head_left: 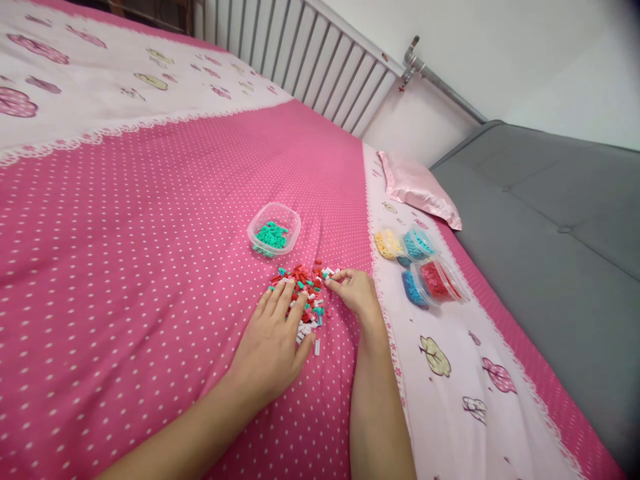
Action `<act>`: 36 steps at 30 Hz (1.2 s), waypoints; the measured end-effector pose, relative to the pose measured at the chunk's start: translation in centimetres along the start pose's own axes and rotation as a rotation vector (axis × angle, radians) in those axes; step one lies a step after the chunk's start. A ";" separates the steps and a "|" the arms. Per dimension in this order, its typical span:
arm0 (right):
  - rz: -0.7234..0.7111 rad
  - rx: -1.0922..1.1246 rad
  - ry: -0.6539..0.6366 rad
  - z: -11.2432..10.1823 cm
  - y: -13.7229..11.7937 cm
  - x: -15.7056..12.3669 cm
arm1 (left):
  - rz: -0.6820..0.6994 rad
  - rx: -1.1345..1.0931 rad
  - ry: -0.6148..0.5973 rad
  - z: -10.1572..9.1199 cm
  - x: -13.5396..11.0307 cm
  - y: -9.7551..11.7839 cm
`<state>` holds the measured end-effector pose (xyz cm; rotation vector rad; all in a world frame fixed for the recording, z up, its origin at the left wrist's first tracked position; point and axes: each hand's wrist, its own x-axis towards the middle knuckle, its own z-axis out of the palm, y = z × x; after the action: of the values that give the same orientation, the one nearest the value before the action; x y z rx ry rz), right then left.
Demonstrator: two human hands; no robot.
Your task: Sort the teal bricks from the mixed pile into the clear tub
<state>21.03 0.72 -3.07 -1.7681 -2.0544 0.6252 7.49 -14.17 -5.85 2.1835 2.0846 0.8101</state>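
A loose pile of small toy building bricks (306,287) in red, white, green and pink lies on the pink dotted sheet. My left hand (273,333) rests palm down over the pile's near left side, fingers stretched and apart, hiding part of it. At the pile's far right edge, my right hand (354,290) pinches with thumb and forefinger at a small brick; its colour is hard to make out beside the white and green ones there. Just beyond the pile stands a clear plastic tub (295,230) with green bricks (273,235) inside.
To the right sit tubs of yellow bricks (387,244), light blue bricks (418,245), darker blue bricks (414,288) and red bricks (438,280). A pink pillow (420,190) lies behind them. A grey padded headboard (545,220) and a metal railing (320,60) border the bed.
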 end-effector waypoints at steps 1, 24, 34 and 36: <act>0.000 0.033 -0.004 -0.1 0.1 0.0 | -0.001 -0.006 0.001 0.0 0.0 0.0; 0.460 1.830 -0.331 -2.2 -1.4 0.1 | 0.005 0.014 -0.004 0.0 -0.1 0.0; 0.377 1.805 -0.183 -2.2 -0.8 0.4 | 0.002 -0.002 -0.006 -0.1 -0.1 0.0; 0.400 1.810 -0.178 -2.2 -0.9 0.4 | 0.004 0.003 -0.006 -0.1 -0.1 0.0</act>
<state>21.42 1.22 -0.71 -0.8267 -0.4045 1.8793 7.49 -14.29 -5.77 2.1891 2.0809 0.7998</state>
